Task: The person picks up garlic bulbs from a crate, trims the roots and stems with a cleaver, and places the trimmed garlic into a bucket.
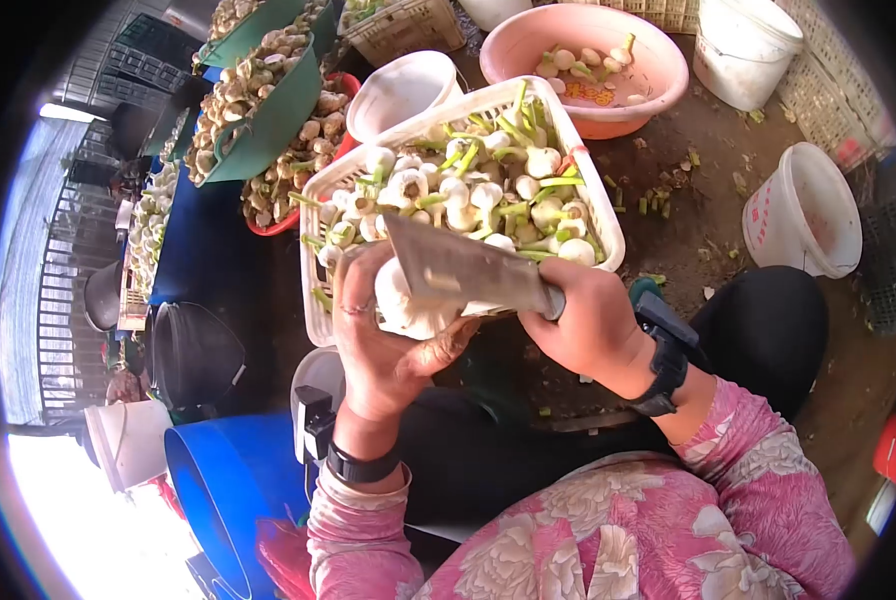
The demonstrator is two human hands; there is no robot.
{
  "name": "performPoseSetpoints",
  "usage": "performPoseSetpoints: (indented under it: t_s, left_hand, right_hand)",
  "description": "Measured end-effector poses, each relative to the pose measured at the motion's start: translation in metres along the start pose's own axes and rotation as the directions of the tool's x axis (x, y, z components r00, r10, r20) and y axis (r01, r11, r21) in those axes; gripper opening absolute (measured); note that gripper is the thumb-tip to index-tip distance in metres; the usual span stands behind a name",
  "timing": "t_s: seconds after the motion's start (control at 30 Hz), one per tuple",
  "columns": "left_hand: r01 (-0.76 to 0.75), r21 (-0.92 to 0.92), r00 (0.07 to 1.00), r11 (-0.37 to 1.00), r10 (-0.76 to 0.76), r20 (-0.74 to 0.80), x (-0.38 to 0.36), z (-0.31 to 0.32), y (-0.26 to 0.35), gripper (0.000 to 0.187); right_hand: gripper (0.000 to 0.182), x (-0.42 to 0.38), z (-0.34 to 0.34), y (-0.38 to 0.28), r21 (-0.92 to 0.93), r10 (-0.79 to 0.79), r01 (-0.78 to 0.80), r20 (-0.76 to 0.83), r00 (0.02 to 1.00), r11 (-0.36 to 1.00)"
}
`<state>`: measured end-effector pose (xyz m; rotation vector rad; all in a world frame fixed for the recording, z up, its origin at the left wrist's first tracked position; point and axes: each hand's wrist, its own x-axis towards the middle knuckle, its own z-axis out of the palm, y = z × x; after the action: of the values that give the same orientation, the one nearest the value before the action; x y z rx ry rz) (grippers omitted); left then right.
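Observation:
My left hand (373,355) is wrapped round a large white garlic bulb (408,308), with the thumb along its lower side. In my right hand (598,320) is the handle of a cleaver (468,268). Its broad blade reaches left and overlaps the top of the bulb in this view. Just beyond both hands stands a white plastic crate (608,225), heaped with garlic bulbs (458,190) that have short green stems. Part of the crate's near side is hidden behind the hands and blade.
Behind the crate are a pink basin (658,95) with a few trimmed bulbs and a white bucket (403,90). Green tubs (278,110) of untrimmed garlic stand at the left. A white bucket (818,210) leans at the right. A blue barrel (238,460) is by my left arm.

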<state>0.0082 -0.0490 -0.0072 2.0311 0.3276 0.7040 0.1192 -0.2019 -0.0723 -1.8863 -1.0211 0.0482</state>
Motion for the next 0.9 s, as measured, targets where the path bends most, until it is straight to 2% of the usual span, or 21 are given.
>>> performPoseSetpoints:
  t_s: [0.03,0.07,0.13,0.17,0.2,0.27,0.3,0.37,0.43,0.53,0.67,0.7,0.73,0.77,0.8,0.83,0.87,0.9]
  left_hand:
    - [0.039,-0.066,0.999,0.997,-0.041,-0.028,0.002,0.003,0.006,0.074]
    - [0.186,-0.185,0.982,0.965,-0.186,0.019,0.001,0.003,0.019,0.070]
    - [0.002,-0.148,1.000,0.989,-0.005,-0.022,0.002,-0.006,0.004,0.062]
    - [0.108,-0.373,0.983,0.921,-0.154,-0.095,-0.002,0.001,-0.001,0.054]
    - [0.201,-0.501,0.977,0.842,-0.211,0.038,0.001,-0.008,0.006,0.052]
    - [0.135,-0.720,0.971,0.680,-0.236,-0.041,-0.001,0.001,0.004,0.051]
    - [0.119,-0.683,0.957,0.720,-0.266,-0.113,-0.001,0.004,0.009,0.050]
    - [0.130,-0.749,0.937,0.650,-0.328,-0.122,-0.001,0.005,0.008,0.049]
    - [0.126,-0.799,0.904,0.588,-0.399,-0.151,-0.001,0.010,0.012,0.048]
    - [0.132,-0.885,0.887,0.447,-0.451,-0.096,-0.001,0.009,0.013,0.045]
    - [0.136,-0.895,0.883,0.425,-0.462,-0.085,-0.004,0.002,0.019,0.043]
    - [0.132,-0.939,0.888,0.319,-0.460,-0.031,-0.001,-0.008,0.017,0.047]
    - [0.060,-0.966,0.924,0.252,-0.381,-0.041,0.004,-0.015,0.015,0.045]
    - [0.054,-0.963,0.932,0.265,-0.359,-0.046,0.005,-0.025,0.007,0.044]
    - [0.040,-0.960,0.940,0.277,-0.335,-0.057,0.010,-0.037,-0.001,0.042]
    - [0.075,-0.925,0.900,0.372,-0.425,-0.098,0.015,-0.048,-0.005,0.039]
    - [0.144,-0.883,0.831,0.446,-0.539,-0.137,0.012,-0.061,-0.010,0.037]
    - [0.170,-0.806,0.806,0.567,-0.551,-0.217,0.011,-0.078,-0.026,0.032]
  right_hand:
    - [0.017,0.005,-0.003,-0.004,0.037,0.083,-0.084,0.005,0.996,0.996]
    - [0.017,0.007,-0.001,0.005,0.054,0.163,-0.163,0.000,0.987,0.985]
    - [0.016,0.010,-0.005,0.011,0.139,0.208,-0.199,-0.053,0.977,0.970]
    - [0.015,0.011,-0.006,0.008,0.205,0.205,-0.198,-0.013,0.979,0.958]
    - [0.015,0.012,-0.008,-0.003,0.271,0.210,-0.212,0.037,0.977,0.939]
    - [0.014,0.016,-0.004,-0.018,0.388,0.090,-0.089,0.015,0.996,0.917]
    - [0.014,0.019,-0.008,-0.027,0.441,0.075,-0.084,0.039,0.996,0.893]
    - [0.015,0.018,-0.011,-0.037,0.517,0.078,-0.108,0.079,0.994,0.849]
    - [0.015,0.020,-0.009,-0.039,0.515,0.028,-0.044,0.039,0.999,0.856]
    - [0.016,0.023,-0.006,-0.036,0.484,0.001,-0.014,0.027,1.000,0.875]
    - [0.016,0.023,0.007,-0.019,0.417,-0.014,-0.009,0.053,0.999,0.909]
    - [0.018,0.022,0.018,0.001,0.280,0.195,-0.287,0.315,0.929,0.916]
    - [0.020,0.006,0.031,0.014,0.327,0.251,-0.366,0.343,0.905,0.871]
    - [0.022,-0.011,0.045,0.027,0.370,0.306,-0.441,0.370,0.877,0.817]
    - [0.023,-0.008,0.049,0.025,0.434,0.304,-0.390,0.256,0.918,0.812]
    - [0.024,-0.003,0.050,0.018,0.486,0.298,-0.327,0.138,0.945,0.810]
    - [0.024,0.004,0.047,0.017,0.338,0.246,-0.268,0.109,0.963,0.902]
    - [0.024,0.005,0.038,0.010,0.174,0.208,-0.225,0.109,0.972,0.959]
